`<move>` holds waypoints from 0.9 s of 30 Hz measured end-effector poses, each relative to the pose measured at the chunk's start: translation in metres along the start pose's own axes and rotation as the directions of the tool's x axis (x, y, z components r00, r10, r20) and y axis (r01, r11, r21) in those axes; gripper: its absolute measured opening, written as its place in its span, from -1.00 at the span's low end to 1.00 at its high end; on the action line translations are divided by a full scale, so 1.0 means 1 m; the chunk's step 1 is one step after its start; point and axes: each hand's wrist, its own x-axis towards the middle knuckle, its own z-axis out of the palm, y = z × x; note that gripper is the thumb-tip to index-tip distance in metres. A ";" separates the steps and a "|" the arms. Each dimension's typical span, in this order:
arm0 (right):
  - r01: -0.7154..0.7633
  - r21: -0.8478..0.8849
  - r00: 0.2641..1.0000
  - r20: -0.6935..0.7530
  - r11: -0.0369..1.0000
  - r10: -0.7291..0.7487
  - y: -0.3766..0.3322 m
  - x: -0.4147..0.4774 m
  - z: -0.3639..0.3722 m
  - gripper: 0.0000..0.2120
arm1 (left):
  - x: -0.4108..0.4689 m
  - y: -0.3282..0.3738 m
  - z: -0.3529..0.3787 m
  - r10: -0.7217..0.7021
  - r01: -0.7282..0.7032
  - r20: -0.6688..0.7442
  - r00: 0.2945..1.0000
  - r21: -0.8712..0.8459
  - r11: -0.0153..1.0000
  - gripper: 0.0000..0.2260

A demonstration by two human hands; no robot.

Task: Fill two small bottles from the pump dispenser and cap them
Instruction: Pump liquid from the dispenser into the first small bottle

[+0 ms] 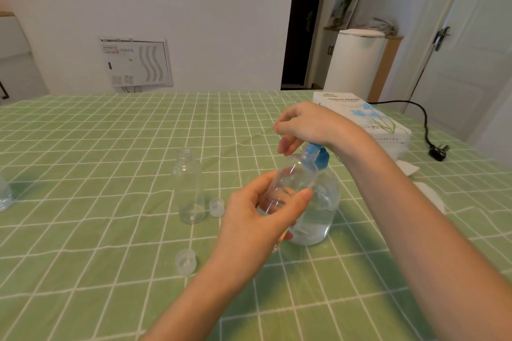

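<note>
My left hand (259,212) grips a small clear bottle (291,183), tilted with its mouth up under the blue pump head (318,156) of the dispenser (318,216). The dispenser is clear and partly full of clear liquid. My right hand (307,126) rests on top of the pump head, palm down, fingers curled loosely. A second small clear bottle (189,188) stands upright and uncapped to the left. Two clear caps lie on the cloth: one (216,207) beside that bottle, one (185,261) nearer to me.
The table wears a green checked cloth (97,160). A tissue paper box (368,122) sits behind the dispenser at right, with white tissues (430,196) near it. A black cord and plug (437,151) lie at far right. Another clear container (4,194) shows at the left edge.
</note>
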 end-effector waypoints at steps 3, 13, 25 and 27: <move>0.004 -0.010 1.000 -0.003 1.000 -0.004 0.000 0.000 0.000 -0.78 | 0.000 0.000 -0.001 0.000 0.000 0.004 1.000 0.015 1.000 -0.83; 0.041 -0.047 0.997 -0.063 0.998 -0.044 -0.007 0.000 -0.009 -0.79 | 0.001 0.003 0.000 0.011 -0.011 0.002 1.000 0.029 1.000 -0.84; 0.034 0.000 0.999 -0.007 0.999 -0.034 0.000 -0.002 0.000 -0.80 | 0.001 -0.002 0.000 0.011 -0.011 -0.002 1.000 0.019 1.000 -0.85; 0.032 -0.004 0.999 -0.012 0.999 -0.032 0.001 -0.001 0.000 -0.82 | 0.001 -0.001 0.000 0.011 -0.011 -0.002 1.000 0.019 1.000 -0.85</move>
